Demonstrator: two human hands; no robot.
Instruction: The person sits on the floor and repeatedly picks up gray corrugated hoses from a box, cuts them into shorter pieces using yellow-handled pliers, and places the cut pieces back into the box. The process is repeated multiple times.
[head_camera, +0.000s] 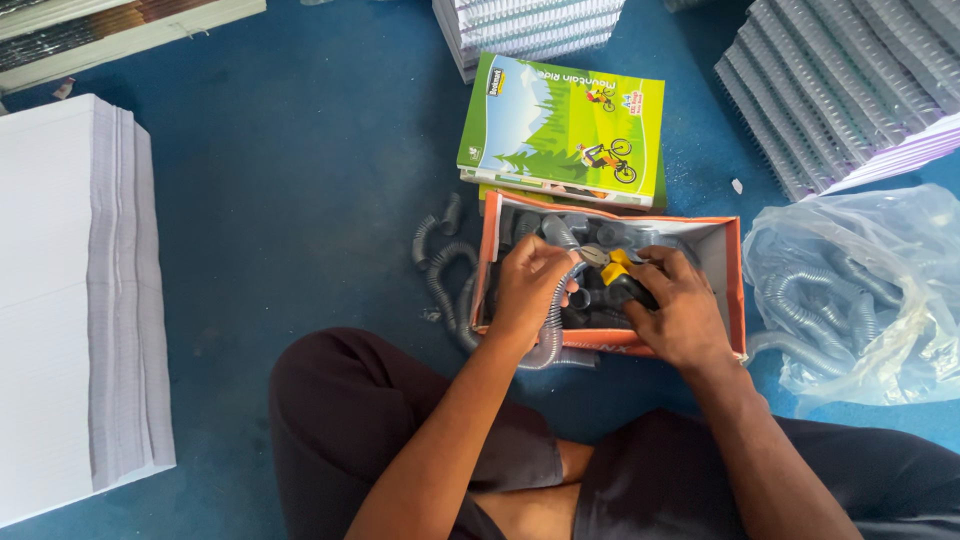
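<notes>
Blue floor under me, orange cardboard box (733, 290) between my knees. Left hand (528, 285) pinched a grey spiral binding coil (553, 322) over the box; light and springy, best held near the end. Right hand (677, 308) gripped yellow-handled cutting pliers (610, 265) at its tip.

Left hand (530, 285) and right hand (675, 310) both curled closed.

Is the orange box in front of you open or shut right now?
Open. The orange box has no lid on; grey spiral coils show inside, and both hands work over it.
</notes>
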